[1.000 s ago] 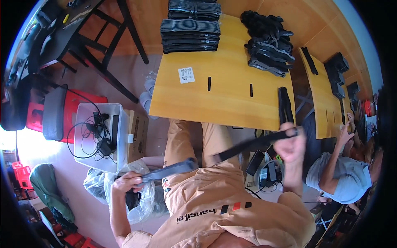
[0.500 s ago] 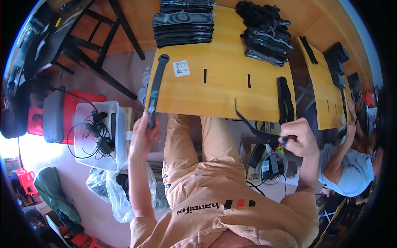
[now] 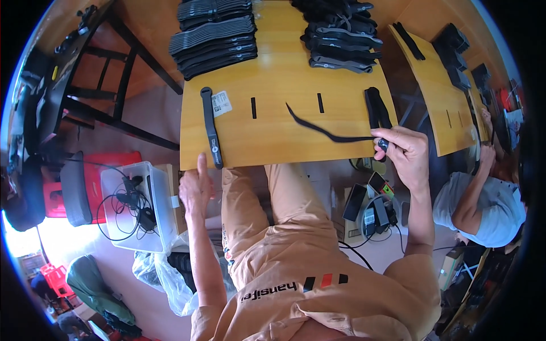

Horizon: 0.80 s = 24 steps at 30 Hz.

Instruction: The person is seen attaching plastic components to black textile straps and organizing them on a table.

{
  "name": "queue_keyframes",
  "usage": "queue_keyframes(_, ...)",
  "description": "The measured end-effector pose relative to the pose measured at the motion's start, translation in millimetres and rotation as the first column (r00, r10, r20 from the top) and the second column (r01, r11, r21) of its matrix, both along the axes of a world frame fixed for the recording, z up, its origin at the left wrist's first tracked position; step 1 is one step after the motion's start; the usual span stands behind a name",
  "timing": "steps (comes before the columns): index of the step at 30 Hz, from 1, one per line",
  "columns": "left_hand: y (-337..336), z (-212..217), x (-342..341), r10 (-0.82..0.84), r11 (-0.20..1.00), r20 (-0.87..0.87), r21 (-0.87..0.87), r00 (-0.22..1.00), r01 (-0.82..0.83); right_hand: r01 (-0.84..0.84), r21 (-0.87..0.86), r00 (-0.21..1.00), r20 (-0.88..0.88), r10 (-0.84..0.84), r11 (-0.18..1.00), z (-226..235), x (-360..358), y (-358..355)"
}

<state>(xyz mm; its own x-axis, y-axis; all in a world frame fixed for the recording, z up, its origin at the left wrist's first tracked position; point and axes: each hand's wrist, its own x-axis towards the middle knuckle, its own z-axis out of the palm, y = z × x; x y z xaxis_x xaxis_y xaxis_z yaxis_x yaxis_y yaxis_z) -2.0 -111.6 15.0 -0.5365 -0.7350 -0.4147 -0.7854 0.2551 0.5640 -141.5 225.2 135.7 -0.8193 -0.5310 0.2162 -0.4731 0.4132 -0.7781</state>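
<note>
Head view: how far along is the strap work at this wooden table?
Looks done: one black strap lies flat by the table's near left edge, and the left hand is off it, empty, just below the edge. In hand: the right hand pinches the end of a thin black strip that trails across the tabletop. Left: stacks of dark straps and another pile sit at the far edge.

The left hand sits left of centre in the frame, forearm rising from the lower edge, fingers loosely curled with one finger pointing up — nothing in its grasp. The right hand — right of centre, arm nearly straight up from the lower right — is closed in a pinch, knuckles bent.
</note>
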Motion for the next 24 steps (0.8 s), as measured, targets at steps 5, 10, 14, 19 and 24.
queue_keyframes(5, 20.0, 42.4, -1.0, -0.146, 0.977, -0.467, -0.206, 0.872, 0.054, -0.078, -0.022, 0.996, -0.043, 0.077, 0.997, -8.9, 9.3, -4.7)
queue_keyframes(10, 75.7, 80.2, -41.6, -0.537, 0.762, -0.680, -0.139, 0.499, 0.632, -0.270, 0.126, 0.865, -0.404, 0.297, 0.955, -14.4, 17.9, -35.1)
queue_keyframes(14, 84.7, 72.5, -63.9, -0.569, 0.403, -0.669, 0.280, 0.478, 0.871, -0.329, 0.143, 0.765, -0.539, 0.352, 0.933, -26.1, 17.8, -39.5)
queue_keyframes(19, 81.9, 43.8, -67.1, -0.420, 0.044, -0.784, 0.486, 0.458, 0.873, -0.328, 0.097, 0.784, -0.528, 0.328, 0.940, -45.7, 15.6, -32.8)
queue_keyframes(24, 74.5, 34.0, -62.7, -0.441, 0.420, -0.653, 0.456, 0.615, 0.785, -0.299, 0.075, 0.927, -0.215, 0.308, 0.951, -56.3, 10.9, -18.5)
